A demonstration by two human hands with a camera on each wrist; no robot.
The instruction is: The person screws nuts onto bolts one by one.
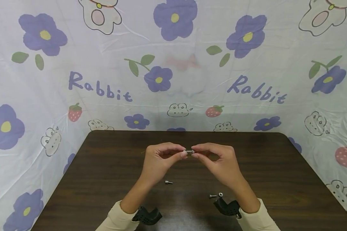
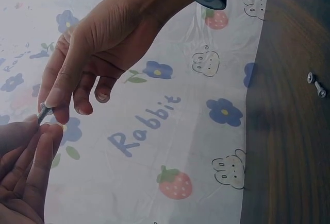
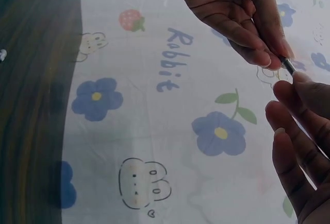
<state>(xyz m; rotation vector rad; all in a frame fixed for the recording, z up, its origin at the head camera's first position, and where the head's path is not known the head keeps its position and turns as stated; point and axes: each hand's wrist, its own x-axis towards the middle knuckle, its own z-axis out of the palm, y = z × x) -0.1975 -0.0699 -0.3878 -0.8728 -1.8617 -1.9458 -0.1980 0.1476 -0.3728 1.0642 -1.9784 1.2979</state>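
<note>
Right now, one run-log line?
left hand: pinches one end of small silver metal screw | right hand: pinches other end | dark brown wood-grain table: two loose silver screws, one silver metal ring

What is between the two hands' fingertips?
A small metal screw, pinched at either end by the left hand and the right hand; the head view shows it bridging the gap.

Soft, even light brightens a printed cloth (image 1: 196,94) and leaves pale glare on the dark desk (image 1: 118,160), while the dimmer left wrist view washes out at upper left.
</note>
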